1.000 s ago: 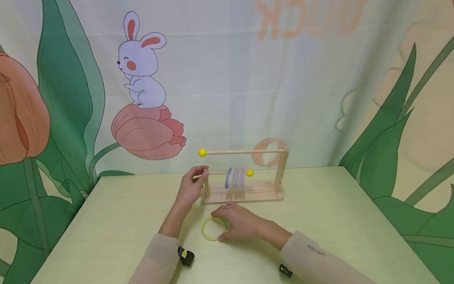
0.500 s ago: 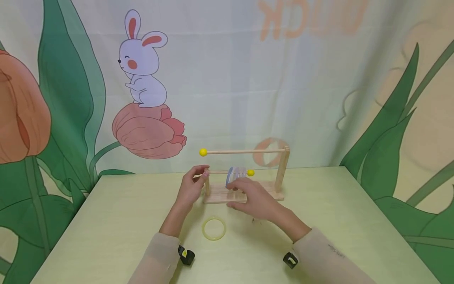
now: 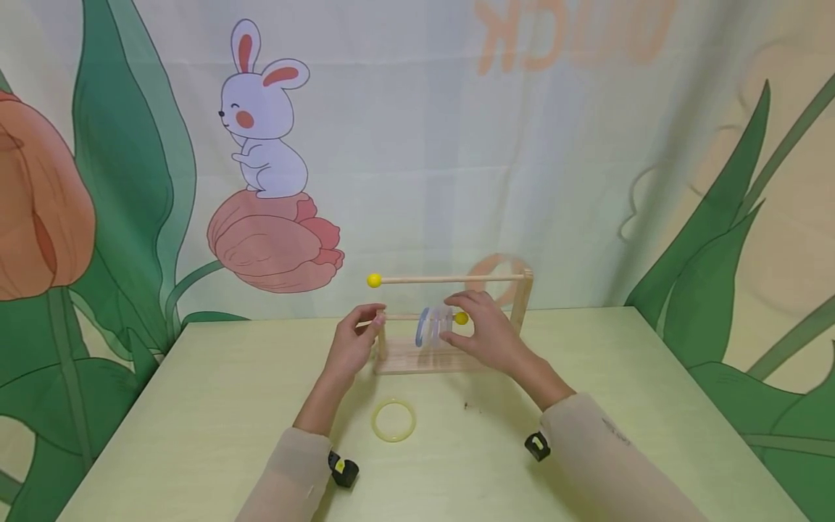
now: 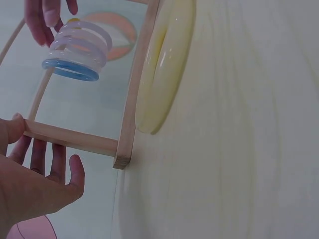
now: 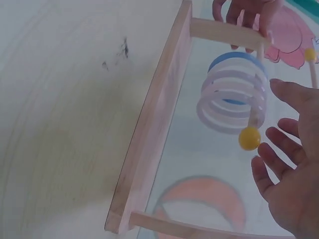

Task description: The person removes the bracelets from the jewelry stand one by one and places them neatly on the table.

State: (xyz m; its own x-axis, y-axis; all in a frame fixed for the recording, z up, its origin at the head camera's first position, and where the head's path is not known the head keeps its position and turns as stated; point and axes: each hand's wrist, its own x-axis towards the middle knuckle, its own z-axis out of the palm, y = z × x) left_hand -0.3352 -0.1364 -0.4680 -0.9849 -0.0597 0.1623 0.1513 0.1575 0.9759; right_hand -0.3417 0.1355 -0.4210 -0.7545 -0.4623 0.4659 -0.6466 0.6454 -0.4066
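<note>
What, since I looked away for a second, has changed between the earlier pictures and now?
The right hand has left the yellow ring and moved forward and up to the rings on the lower rod. The yellow ring lies where it was, the other rings remain on their rod, and the left hand still grips the short post.
</note>
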